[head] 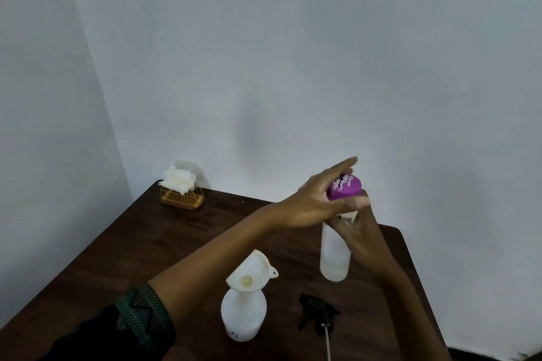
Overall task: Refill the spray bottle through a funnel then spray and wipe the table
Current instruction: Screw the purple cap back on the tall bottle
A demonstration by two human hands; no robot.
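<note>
A tall clear refill bottle (335,255) with a purple cap (344,187) stands on the dark wooden table (140,246) at the right. My left hand (313,204) reaches across and pinches the cap between thumb and fingers. My right hand (362,233) grips the bottle's neck just under the cap. Nearer to me stands the white spray bottle (243,315), open at the top, with a white funnel (249,271) sitting tilted in its mouth. Its black spray head (316,313) lies on the table to the right, dip tube pointing toward me.
A gold wire holder with white tissues (181,195) stands at the table's far left corner, against pale walls. The table's right edge runs close past the refill bottle.
</note>
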